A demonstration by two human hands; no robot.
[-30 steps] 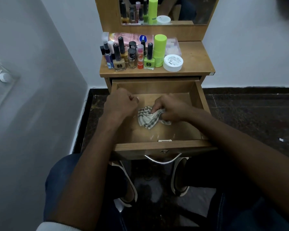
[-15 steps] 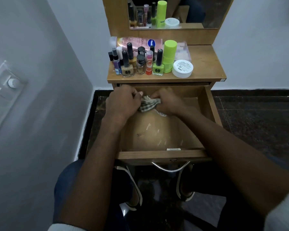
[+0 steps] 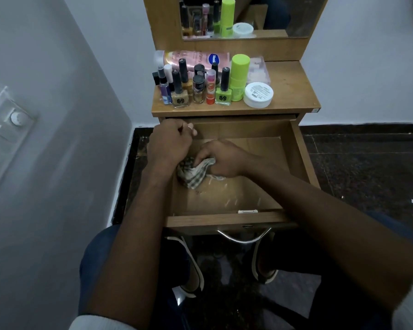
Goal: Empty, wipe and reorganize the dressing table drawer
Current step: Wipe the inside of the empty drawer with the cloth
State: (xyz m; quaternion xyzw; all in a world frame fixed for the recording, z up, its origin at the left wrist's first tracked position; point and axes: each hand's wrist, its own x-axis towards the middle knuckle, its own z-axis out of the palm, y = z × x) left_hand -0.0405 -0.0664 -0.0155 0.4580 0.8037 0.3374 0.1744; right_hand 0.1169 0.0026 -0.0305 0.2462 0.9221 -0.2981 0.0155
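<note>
The wooden drawer [image 3: 231,221] of the dressing table is pulled out, and nothing lies in it but a checked cloth [image 3: 192,173]. My right hand [image 3: 224,159] presses the cloth onto the drawer floor at the left of the middle, fingers closed on it. My left hand [image 3: 169,141] rests as a loose fist on the drawer's left wall near the back corner, holding nothing that I can see. Several nail polish bottles [image 3: 180,91], a pink lotion bottle [image 3: 196,59], a green stick [image 3: 239,77] and a white cream jar [image 3: 258,94] stand on the tabletop.
A mirror [image 3: 243,17] rises behind the tabletop. A grey wall with a switch plate [image 3: 3,136] runs close on the left. A metal handle [image 3: 243,238] hangs on the drawer front. My knees and shoes are under the drawer, on dark stone floor [image 3: 367,167].
My right hand has drawn the cloth from the back of the drawer toward the middle left. My left hand stays at the left wall.
</note>
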